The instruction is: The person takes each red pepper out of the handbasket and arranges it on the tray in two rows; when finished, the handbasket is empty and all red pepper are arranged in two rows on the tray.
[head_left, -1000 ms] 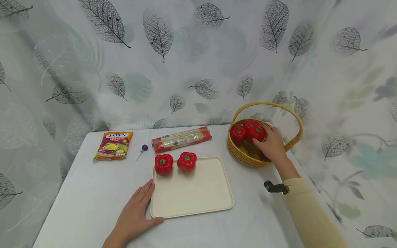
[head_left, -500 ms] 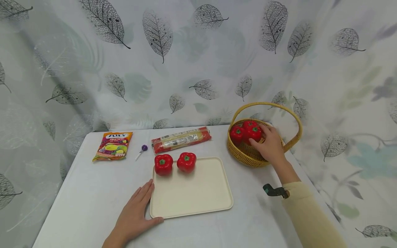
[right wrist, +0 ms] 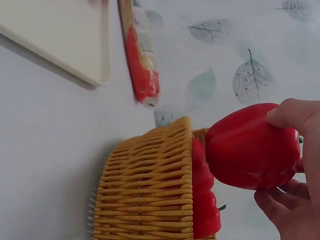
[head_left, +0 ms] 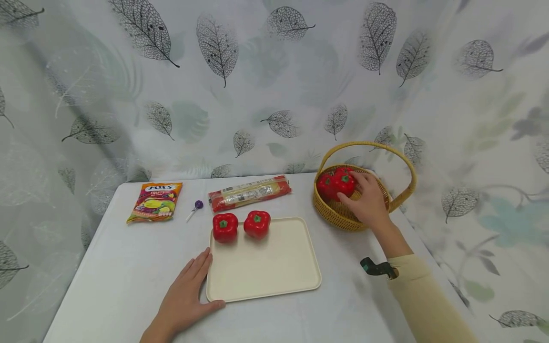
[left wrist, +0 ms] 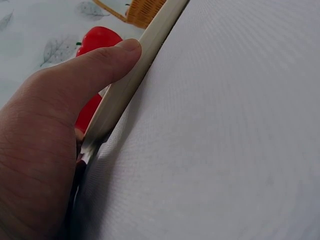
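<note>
My right hand (head_left: 368, 200) grips a red bell pepper (right wrist: 252, 147) between thumb and fingers. In the right wrist view that pepper is lifted just above the rim of the wicker basket (right wrist: 145, 185). Two more red peppers (head_left: 327, 185) lie inside the basket, partly hidden. At the tray's lower left corner, my left hand (head_left: 182, 290) rests with fingers straight along the side and thumb (left wrist: 107, 62) over the front edge. The cream tray (head_left: 266, 267) bears two red peppers, a left one (head_left: 225, 227) and a right one (head_left: 257, 224), along its far edge.
Behind the tray lies a long red-and-clear packet (head_left: 250, 193). Left of it are a purple lollipop (head_left: 198, 205) and an orange candy bag (head_left: 155, 202). The basket's tall handle (head_left: 369, 144) arches over its opening. A leaf-print curtain (head_left: 266, 85) hangs behind the white table (head_left: 124, 267).
My right hand has drawn the gripped pepper up and slightly left within the basket area. The left hand and the tray have stayed in place.
</note>
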`<control>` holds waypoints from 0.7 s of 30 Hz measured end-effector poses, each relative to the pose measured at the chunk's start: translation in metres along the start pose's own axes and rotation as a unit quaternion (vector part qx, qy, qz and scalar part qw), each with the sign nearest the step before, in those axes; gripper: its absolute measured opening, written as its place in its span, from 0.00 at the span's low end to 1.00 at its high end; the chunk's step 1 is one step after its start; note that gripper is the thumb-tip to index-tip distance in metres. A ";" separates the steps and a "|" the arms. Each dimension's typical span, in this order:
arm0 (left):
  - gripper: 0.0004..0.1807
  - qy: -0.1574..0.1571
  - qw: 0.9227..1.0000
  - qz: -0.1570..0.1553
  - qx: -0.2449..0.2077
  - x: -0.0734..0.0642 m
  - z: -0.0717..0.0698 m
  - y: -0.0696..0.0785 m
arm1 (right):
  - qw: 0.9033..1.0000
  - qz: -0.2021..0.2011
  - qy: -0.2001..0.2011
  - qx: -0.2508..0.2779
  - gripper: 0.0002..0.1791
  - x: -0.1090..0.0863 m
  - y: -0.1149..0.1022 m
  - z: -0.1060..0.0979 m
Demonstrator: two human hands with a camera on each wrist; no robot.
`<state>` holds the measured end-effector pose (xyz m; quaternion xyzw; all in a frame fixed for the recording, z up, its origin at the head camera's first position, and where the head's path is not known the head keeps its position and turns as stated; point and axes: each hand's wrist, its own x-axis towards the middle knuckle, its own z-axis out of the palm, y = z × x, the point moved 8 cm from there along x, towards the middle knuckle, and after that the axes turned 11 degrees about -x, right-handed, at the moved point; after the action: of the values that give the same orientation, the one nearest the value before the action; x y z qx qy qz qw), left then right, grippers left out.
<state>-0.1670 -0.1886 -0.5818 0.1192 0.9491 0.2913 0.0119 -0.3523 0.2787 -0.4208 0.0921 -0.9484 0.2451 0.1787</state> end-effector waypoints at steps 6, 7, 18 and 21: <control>0.72 -0.003 1.000 -0.005 -0.001 0.000 0.000 -0.001 | 1.000 -0.015 -0.004 0.013 0.40 -0.004 -0.013 0.000; 0.72 -0.002 1.000 -0.005 0.000 0.000 0.000 -0.001 | 1.000 -0.017 -0.006 0.013 0.40 -0.005 -0.015 0.001; 0.71 -0.001 1.000 -0.002 0.003 0.000 0.000 0.001 | 0.999 -0.042 -0.015 0.023 0.40 -0.011 -0.034 0.008; 0.71 0.000 1.000 -0.001 0.001 0.000 0.000 0.001 | 0.999 -0.044 -0.021 0.020 0.40 -0.013 -0.038 0.011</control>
<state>-0.1668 -0.1883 -0.5810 0.1184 0.9496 0.2899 0.0117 -0.3336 0.2415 -0.4177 0.1427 -0.9417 0.2543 0.1678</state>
